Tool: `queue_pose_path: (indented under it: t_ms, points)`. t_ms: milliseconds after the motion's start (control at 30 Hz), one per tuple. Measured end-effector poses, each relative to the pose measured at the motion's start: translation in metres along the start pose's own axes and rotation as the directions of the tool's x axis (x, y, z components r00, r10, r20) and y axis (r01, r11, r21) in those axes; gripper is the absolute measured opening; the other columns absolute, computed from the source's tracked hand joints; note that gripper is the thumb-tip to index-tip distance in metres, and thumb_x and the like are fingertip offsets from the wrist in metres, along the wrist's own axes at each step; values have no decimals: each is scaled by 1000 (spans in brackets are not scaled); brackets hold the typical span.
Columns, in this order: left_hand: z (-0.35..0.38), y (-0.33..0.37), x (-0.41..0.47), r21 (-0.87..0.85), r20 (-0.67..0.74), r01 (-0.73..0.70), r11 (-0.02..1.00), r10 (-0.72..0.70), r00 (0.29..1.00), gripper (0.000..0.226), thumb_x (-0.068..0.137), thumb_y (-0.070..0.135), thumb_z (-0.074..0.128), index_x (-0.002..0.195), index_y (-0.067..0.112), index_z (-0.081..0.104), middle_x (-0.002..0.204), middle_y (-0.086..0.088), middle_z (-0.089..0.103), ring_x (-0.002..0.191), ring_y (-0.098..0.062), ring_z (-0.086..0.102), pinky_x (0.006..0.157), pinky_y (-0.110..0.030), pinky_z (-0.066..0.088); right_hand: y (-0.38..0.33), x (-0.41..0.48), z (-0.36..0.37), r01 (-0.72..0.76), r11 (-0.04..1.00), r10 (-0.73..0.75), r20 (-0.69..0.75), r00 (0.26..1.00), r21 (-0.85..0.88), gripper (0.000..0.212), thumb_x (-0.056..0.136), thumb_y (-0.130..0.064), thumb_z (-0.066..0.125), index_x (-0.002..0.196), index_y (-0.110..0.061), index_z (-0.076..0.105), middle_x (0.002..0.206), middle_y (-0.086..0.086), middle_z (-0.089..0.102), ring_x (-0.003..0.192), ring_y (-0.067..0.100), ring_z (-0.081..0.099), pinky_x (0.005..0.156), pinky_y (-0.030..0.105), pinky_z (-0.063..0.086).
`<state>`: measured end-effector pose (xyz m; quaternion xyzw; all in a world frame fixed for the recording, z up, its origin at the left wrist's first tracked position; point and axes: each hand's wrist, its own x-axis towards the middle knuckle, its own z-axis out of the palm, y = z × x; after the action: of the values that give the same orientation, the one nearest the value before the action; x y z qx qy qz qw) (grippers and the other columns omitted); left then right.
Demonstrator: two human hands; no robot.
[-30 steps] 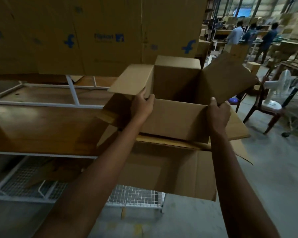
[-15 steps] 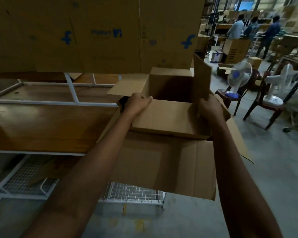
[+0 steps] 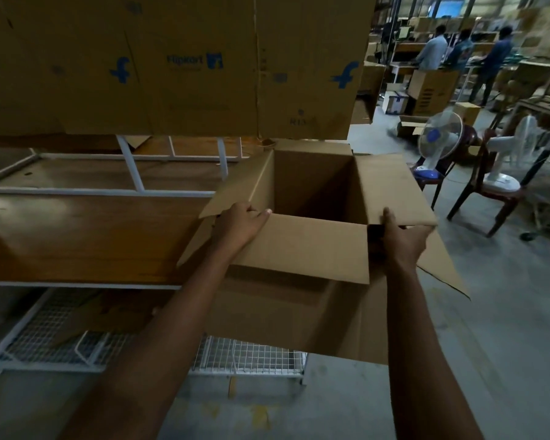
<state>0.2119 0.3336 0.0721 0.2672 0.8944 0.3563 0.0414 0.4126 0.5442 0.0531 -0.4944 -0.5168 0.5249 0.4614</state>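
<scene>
Dim warehouse light, brightest at the far right background, deep shadows left, wide-angle bending at edges, slight softness

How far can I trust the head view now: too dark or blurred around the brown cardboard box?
Head view: dim; the brown cardboard box shows its near flap clearly, its inside in deep shadow, bottom unseen; left hand and right hand gripping its corners are sharp; the white table fan at right is smeared; wide-angle bends the picture's edges.
</scene>
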Motion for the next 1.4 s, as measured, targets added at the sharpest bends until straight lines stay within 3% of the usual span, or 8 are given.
queue_pose_path:
  t_ms: [100, 200, 333, 467, 700, 833, 1033, 1400]
  points:
    - [-6, -8, -1, 128, -37, -78, 989, 83, 996, 51, 94, 65, 53, 124, 27, 69, 114, 5, 72, 95, -14, 64, 81, -36, 54, -2, -12, 0, 145, 989, -136, -177, 975, 41, 107, 84, -19, 81, 160, -23, 7, 158, 18, 35, 140, 29, 45, 111, 37, 42]
    - [-8, -13, -3, 216, -49, -119, 969, 133, 990, 49, 95, 66, 49, 127, 33, 68, 114, 6, 72, 96, -14, 66, 84, -40, 58, -17, -22, 2, 320, 900, -408, -315, 857, -297, 103, 84, -16, 78, 162, -20, 11, 166, 18, 18, 148, 35, 31, 116, 46, 35]
    - [-3, -8, -15, 315, -122, -160, 936, 207, 971, 48, 98, 63, 47, 126, 32, 69, 106, 5, 74, 90, -15, 67, 76, -35, 56, -21, -35, 28, 591, 628, -613, 145, 776, -505, 58, 95, -25, 61, 150, -22, 41, 162, 13, 32, 147, 35, 31, 117, 57, 34]
    - [-1, -3, -21, 326, -286, -131, 936, 230, 930, 40, 97, 55, 57, 126, 29, 69, 107, 2, 76, 92, -17, 70, 71, -31, 56, -8, -66, 72, 717, 519, -568, 440, 696, -464, 44, 101, -33, 54, 144, -24, 50, 160, 9, 37, 147, 33, 32, 115, 55, 36]
    - [-11, -16, -9, 271, -332, -220, 937, 306, 892, 42, 97, 50, 56, 133, 28, 61, 132, -3, 58, 118, -21, 58, 88, -39, 57, 16, -103, 110, 777, 478, -549, 551, 628, -409, 52, 97, -47, 36, 144, -28, 46, 160, 8, 37, 149, 32, 28, 119, 52, 26]
    - [-27, -49, -7, 221, -397, -172, 960, 249, 883, 47, 98, 50, 52, 140, 29, 56, 146, -1, 51, 131, -22, 50, 98, -40, 52, 16, -133, 147, 827, 474, -572, 609, 550, -301, 51, 101, -41, 46, 149, -24, 41, 164, 10, 30, 152, 35, 21, 121, 54, 26]
    - [-91, -157, 2, 211, -432, -53, 976, 142, 891, 50, 97, 54, 52, 140, 28, 56, 150, -3, 49, 136, -27, 48, 103, -48, 49, 20, -222, 242, 870, 477, -576, 702, 418, -127, 45, 104, -34, 50, 145, -17, 47, 161, 17, 34, 150, 38, 22, 124, 51, 21]
    - [-284, -411, -14, 283, -433, 230, 931, -90, 897, 38, 94, 41, 62, 130, 27, 66, 131, -2, 64, 121, -28, 59, 92, -46, 55, 58, -459, 465, 866, 493, -403, 904, 144, 81, 44, 100, -40, 51, 137, -17, 55, 143, 10, 52, 131, 34, 47, 105, 50, 45]
